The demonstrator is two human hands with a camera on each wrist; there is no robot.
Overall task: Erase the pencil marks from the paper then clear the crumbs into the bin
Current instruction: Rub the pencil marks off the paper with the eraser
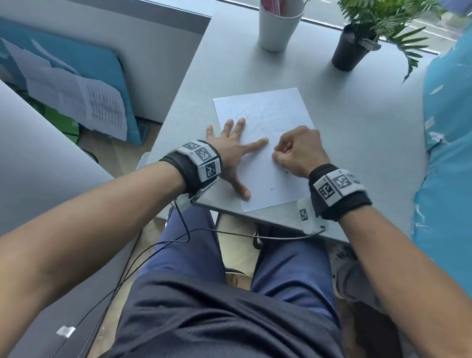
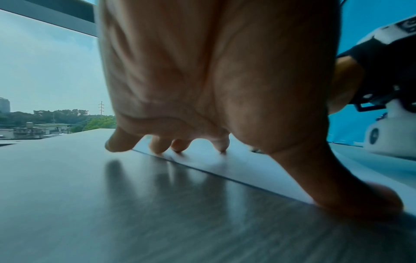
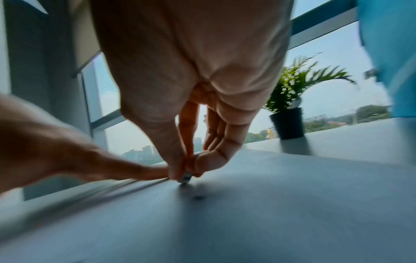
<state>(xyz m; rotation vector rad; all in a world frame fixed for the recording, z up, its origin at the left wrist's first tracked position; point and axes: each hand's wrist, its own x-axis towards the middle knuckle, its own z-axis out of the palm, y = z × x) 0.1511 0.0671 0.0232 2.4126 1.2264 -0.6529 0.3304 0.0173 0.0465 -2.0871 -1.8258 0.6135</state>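
Observation:
A white sheet of paper point(image 1: 269, 176) with faint pencil marks point(image 1: 263, 115) lies on the grey table point(image 1: 360, 149). My left hand point(image 1: 233, 150) lies flat with spread fingers on the paper's left edge, pressing it down; the left wrist view shows its fingertips point(image 2: 178, 147) on the paper point(image 2: 236, 170). My right hand point(image 1: 297, 150) is curled over the sheet's middle and pinches a small eraser point(image 3: 185, 177) against the paper point(image 3: 270, 204). A few dark crumbs point(image 1: 271, 188) lie on the sheet near the front edge, and one crumb point(image 3: 198, 197) sits just before the eraser.
A white cup point(image 1: 278, 22) with pencils and a potted plant point(image 1: 352, 46) stand at the table's far side by the window. A blue covered object point(image 1: 464, 170) borders the table on the right. Papers lean against a blue board point(image 1: 74, 93) on the floor, left.

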